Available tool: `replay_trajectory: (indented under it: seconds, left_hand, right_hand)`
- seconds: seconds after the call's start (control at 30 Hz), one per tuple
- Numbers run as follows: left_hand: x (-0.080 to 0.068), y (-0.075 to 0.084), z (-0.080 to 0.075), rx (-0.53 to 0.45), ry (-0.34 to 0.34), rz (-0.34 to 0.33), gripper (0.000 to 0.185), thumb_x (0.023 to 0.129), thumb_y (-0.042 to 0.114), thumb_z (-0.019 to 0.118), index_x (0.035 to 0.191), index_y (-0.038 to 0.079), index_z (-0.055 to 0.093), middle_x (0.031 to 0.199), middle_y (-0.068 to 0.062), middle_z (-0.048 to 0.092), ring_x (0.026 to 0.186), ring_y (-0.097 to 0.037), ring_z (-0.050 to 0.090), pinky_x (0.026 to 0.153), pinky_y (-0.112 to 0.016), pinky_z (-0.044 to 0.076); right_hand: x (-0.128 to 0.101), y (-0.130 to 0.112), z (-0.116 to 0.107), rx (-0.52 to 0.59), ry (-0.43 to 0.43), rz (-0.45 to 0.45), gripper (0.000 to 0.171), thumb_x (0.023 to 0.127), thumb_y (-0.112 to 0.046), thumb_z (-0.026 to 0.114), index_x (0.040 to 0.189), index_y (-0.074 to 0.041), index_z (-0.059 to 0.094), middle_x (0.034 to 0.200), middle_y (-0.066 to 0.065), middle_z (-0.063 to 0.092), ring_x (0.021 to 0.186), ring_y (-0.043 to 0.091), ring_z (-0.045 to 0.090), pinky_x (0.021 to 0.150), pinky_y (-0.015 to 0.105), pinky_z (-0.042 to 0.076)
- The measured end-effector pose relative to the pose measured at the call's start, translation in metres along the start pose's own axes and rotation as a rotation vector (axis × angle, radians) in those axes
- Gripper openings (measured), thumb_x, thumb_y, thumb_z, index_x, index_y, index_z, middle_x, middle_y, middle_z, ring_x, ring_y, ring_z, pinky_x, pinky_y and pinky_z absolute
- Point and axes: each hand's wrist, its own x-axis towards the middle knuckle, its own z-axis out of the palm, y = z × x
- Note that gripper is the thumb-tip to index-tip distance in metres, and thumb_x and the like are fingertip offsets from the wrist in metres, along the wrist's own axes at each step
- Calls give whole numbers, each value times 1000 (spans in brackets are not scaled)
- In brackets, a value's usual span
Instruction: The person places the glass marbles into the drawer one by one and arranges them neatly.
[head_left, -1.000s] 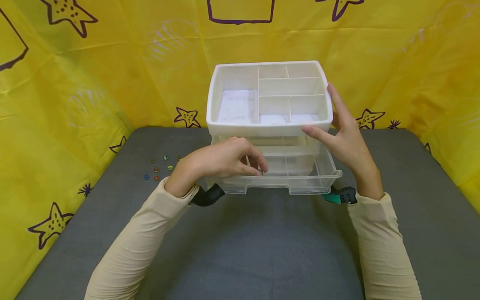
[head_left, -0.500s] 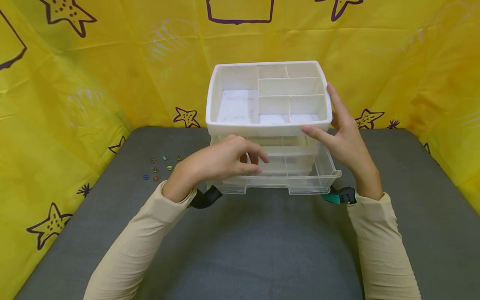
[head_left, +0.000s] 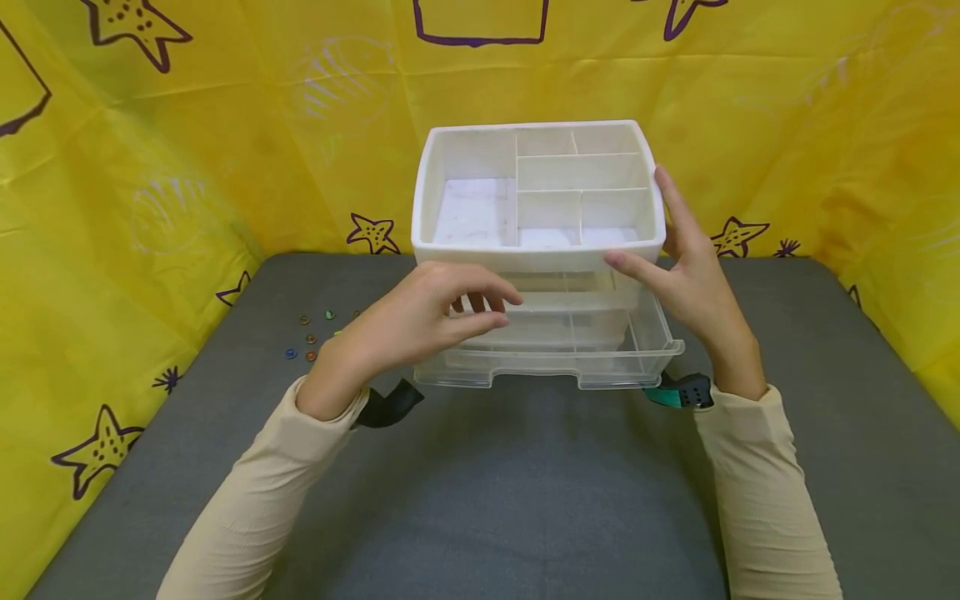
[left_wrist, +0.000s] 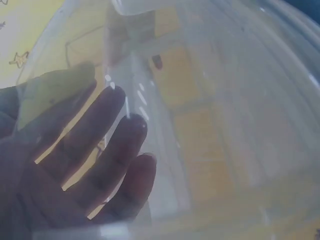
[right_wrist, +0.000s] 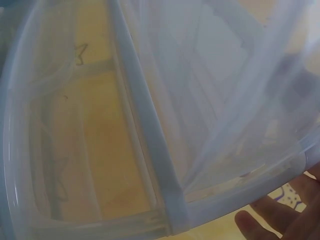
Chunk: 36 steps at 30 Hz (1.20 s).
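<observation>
A white plastic drawer organizer [head_left: 540, 257] with a divided top tray stands at the table's far middle. Its lower clear drawer [head_left: 536, 367] is pulled out toward me. Over the drawer's left part hovers my left hand [head_left: 408, 321], fingers loosely bent and apart, nothing between them. Through the clear plastic in the left wrist view, a small dark reddish piece [left_wrist: 158, 61] shows; its exact place is unclear. My right hand [head_left: 701, 287] holds the organizer's right front corner, thumb on the front rim, fingers along the side. Several small round coloured pieces, including a blue one [head_left: 290, 354], lie left.
The dark grey table [head_left: 540, 483] runs up to a yellow cloth backdrop [head_left: 330, 133] printed with stars. Black wrist straps hang under both wrists, near the drawer's front edge. The left forearm partly covers the loose pieces.
My left hand has parted its fingers from a small piece over the drawer, then drawn back to the left and slightly up. The right hand and organizer stay put.
</observation>
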Motion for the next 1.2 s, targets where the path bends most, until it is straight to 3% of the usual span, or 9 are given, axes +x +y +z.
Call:
replay_trajectory:
  seconds: [0.43,0.63,0.97,1.2]
  left_hand:
    - [-18,-2,-10,30,108,25,20,88,9,74,109,10,74,102,2,75,89,-9,65,81,-35,54]
    - [-26,-4,-14,43,159,52,20,87,5,74,106,9,75,101,-1,75,90,-10,65,80,-30,53]
    - [-36,-11,-22,64,200,22,22,85,1,75,105,9,75,100,0,75,86,-9,64,78,-25,53]
    - [-43,-16,-30,91,215,-4,23,84,2,77,105,9,75,96,2,74,82,-4,62,75,-15,50]
  right_hand:
    - [0,-1,0,6,-2,10,95,87,-14,76,158,-34,16,157,3,34,113,24,55,80,12,52]
    - [0,-1,0,3,-4,11,95,87,-14,75,158,-34,16,157,4,35,113,23,55,80,13,52]
    - [0,-1,1,13,-8,12,94,88,-13,74,159,-32,15,157,3,34,113,23,54,81,13,52]
    - [0,-1,1,18,-8,13,94,88,-14,74,159,-34,15,158,3,33,112,23,54,80,12,52]
